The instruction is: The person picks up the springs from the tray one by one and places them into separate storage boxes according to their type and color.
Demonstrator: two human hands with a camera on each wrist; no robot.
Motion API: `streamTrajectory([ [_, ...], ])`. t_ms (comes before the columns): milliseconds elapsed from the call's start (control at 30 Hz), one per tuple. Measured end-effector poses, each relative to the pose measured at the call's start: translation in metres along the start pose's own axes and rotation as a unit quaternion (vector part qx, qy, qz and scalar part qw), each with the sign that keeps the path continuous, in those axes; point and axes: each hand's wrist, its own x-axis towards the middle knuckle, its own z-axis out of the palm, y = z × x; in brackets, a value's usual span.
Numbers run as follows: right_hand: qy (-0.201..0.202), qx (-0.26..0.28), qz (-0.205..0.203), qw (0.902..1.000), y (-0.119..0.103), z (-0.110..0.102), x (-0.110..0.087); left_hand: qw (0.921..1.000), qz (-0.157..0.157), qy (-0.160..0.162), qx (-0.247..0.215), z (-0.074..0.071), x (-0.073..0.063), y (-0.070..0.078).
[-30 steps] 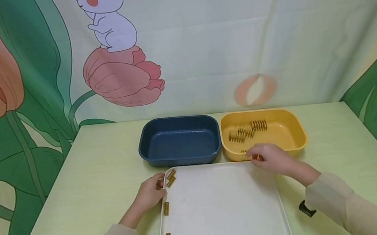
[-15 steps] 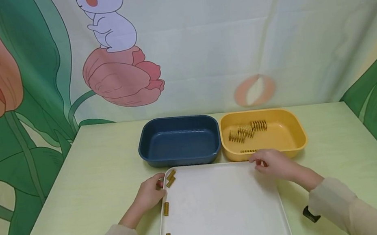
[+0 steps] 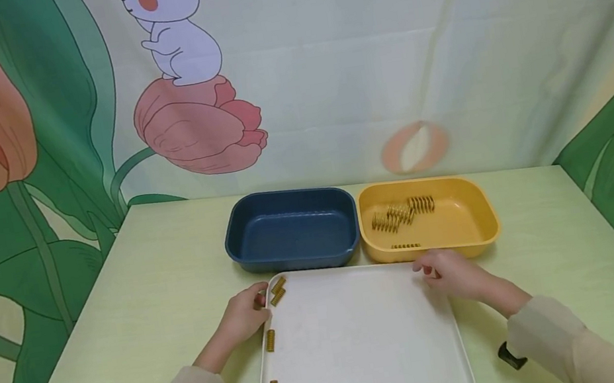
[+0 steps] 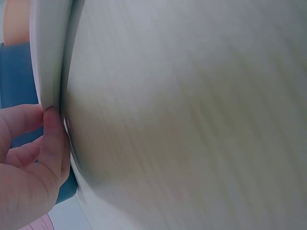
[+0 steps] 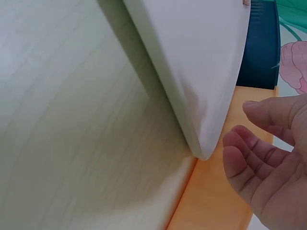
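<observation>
A white tray (image 3: 361,343) lies on the table, with several small brass coil springs (image 3: 270,340) along its left side. At the tray's far left, my left hand (image 3: 244,315) pinches the rim between thumb and fingers; the left wrist view shows these fingertips (image 4: 52,115) on the tray's edge. My right hand (image 3: 452,276) hovers by the tray's far right corner with loosely bent fingers (image 5: 235,160), and nothing is in it. In the right wrist view a gap shows between that hand and the tray corner (image 5: 204,151).
Behind the tray stand a blue bin (image 3: 297,263) with nothing seen inside and, touching it on the right, a yellow bin (image 3: 462,220) holding several larger coil springs (image 3: 421,204). A printed curtain (image 3: 314,83) hangs at the table's back edge.
My right hand has drawn back from the yellow bin's front rim, slightly right and toward me, over the tray corner. The left hand, tray and springs have stayed put.
</observation>
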Motion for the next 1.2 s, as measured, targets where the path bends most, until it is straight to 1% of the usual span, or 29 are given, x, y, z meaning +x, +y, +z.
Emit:
streamTrajectory([
  [167,-0.001,-0.002,0.018,0.9998,0.001,0.001,-0.003,1.0,0.0,-0.001,-0.001,0.0,0.0,0.0],
  [367,0.0,-0.005,0.038,0.9993,0.002,0.003,-0.006,0.9999,-0.012,-0.006,-0.004,0.0,0.0,-0.001],
  [600,0.004,0.009,0.052,0.9986,0.007,0.007,-0.009,0.9999,-0.013,-0.006,-0.002,0.0,0.0,0.0],
  [700,0.002,0.02,0.069,0.9975,0.01,0.008,-0.011,0.9999,-0.011,-0.006,-0.001,0.0,0.0,-0.001],
  [800,0.002,0.033,0.095,0.995,0.012,0.01,-0.011,0.9999,-0.01,-0.005,0.0,0.0,0.0,0.0],
  [900,0.014,0.042,0.11,0.9929,0.013,0.012,-0.012,0.9999,-0.011,-0.007,0.002,0.0,0.001,-0.001],
  [1033,0.031,0.041,0.113,0.9923,0.014,0.013,-0.014,0.9999,-0.013,-0.007,0.004,0.0,0.001,-0.001],
  [1200,0.039,0.045,0.125,0.9904,0.016,0.015,-0.015,0.9999,-0.015,-0.006,0.002,0.001,0.001,-0.001],
])
